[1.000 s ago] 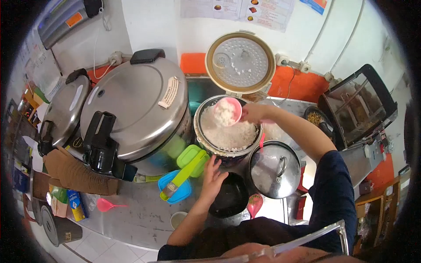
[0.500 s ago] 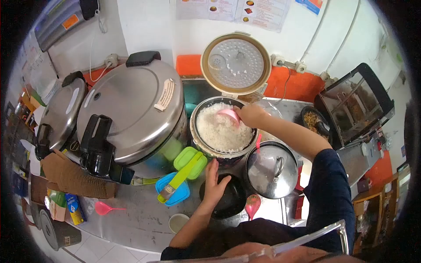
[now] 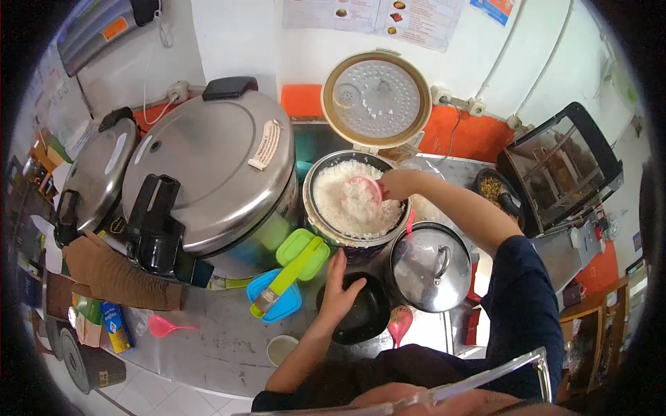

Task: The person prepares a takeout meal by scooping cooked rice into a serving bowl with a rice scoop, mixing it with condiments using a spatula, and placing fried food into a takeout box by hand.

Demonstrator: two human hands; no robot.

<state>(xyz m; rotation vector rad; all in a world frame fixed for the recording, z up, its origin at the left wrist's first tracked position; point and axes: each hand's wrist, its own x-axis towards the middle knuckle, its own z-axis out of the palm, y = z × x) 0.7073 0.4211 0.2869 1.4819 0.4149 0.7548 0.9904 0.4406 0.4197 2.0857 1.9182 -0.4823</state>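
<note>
My right hand (image 3: 397, 184) is closed on a pink scoop (image 3: 378, 188), whose bowl is heaped with white rice. Under and around it lies cooked rice (image 3: 343, 215) in an open rice cooker (image 3: 311, 223). The cooker's lid (image 3: 375, 101) stands raised behind the pot. My left hand (image 3: 338, 295) holds nothing; its fingers are spread, with the fingertips right by the front of the cooker. Below that palm sits a black bowl (image 3: 364, 315), partly covered by the hand.
Two big steel cookers (image 3: 215, 166) stand at left. Blue (image 3: 277, 295) and green (image 3: 304, 251) containers lie beside a green-handled tool (image 3: 295, 276). A lidded pot (image 3: 430, 270) is at right, with a pink ladle (image 3: 400, 322) in front. A small cup (image 3: 282, 351) and another pink ladle (image 3: 165, 326) lie nearer.
The pink scoop has turned upward, and rice now fills its bowl. My right hand has rolled with it, while my left hand stays in nearly the same place.
</note>
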